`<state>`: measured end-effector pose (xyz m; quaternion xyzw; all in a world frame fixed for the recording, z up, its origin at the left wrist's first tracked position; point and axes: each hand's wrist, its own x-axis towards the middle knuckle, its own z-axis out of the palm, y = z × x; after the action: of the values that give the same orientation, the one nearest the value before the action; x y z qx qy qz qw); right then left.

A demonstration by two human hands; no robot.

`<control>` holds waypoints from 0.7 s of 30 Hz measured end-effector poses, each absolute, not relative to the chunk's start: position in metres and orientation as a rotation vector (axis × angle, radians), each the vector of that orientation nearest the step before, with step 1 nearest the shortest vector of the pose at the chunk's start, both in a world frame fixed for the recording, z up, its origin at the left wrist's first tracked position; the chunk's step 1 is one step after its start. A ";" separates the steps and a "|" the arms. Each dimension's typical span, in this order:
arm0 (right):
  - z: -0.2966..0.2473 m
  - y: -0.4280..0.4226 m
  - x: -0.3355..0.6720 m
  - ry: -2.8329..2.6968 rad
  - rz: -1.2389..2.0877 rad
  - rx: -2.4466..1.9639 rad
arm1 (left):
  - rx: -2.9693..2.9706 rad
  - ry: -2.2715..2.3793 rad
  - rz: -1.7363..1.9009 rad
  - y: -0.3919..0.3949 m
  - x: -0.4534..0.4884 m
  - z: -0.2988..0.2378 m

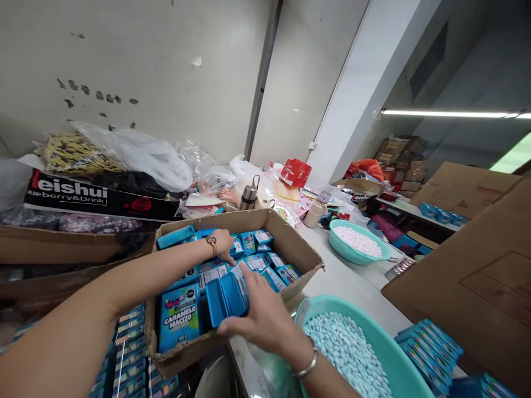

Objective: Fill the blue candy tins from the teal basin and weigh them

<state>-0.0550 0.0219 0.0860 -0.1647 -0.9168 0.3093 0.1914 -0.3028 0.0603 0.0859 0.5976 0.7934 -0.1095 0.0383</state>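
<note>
In front of me stands an open cardboard box [296, 229] filled with blue candy boxes [178, 318], one lettered "CARAMELO MACIZO". My left hand [224, 243], with a watch on the wrist, reaches over the box's middle. Its visible fingers stretch down against the packs there, and part of them is hidden. Near the front right side, my right hand [265, 309], wearing a bangle, has its thumb and fingers around a pair of blue candy boxes [226, 298] standing on edge.
To the right, a turquoise basin [398, 337] holds pale blue candies; a farther basin [385, 251] has pinkish-white ones. Stacked blue packs [431, 354] and a large carton [468, 276] stand on the right. A flask [249, 196] is behind the box. Bagged goods fill a black carton [103, 196] at left.
</note>
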 end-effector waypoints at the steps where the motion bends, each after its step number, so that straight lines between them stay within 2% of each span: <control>1: 0.085 0.010 -0.070 -2.610 0.829 -0.496 | 1.831 2.457 -0.324 0.059 -0.304 0.082; 6: 0.081 -0.019 -0.097 -2.619 0.604 -0.803 | 1.817 2.497 -0.314 0.059 -0.311 0.076; 9: 0.089 -0.003 -0.086 -2.553 0.648 -0.820 | 1.821 2.498 -0.310 0.058 -0.313 0.077; 12: 0.095 0.023 -0.058 -2.164 1.046 -0.845 | 1.836 2.516 -0.268 0.051 -0.314 0.083; 16: 0.088 0.040 -0.003 -1.202 1.766 -0.696 | 1.895 2.524 -0.123 0.031 -0.321 0.091; 18: 0.077 0.033 0.027 -0.910 1.934 -0.565 | 1.945 2.503 -0.030 0.022 -0.326 0.091; 21: 0.060 0.014 0.065 -0.781 2.025 -0.391 | 1.992 2.464 0.109 0.015 -0.327 0.089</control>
<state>0.0655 0.0136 0.0600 -0.1581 -0.3161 0.8193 0.4515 -0.3270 0.0151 0.0890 0.6282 0.7771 0.0344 -0.0142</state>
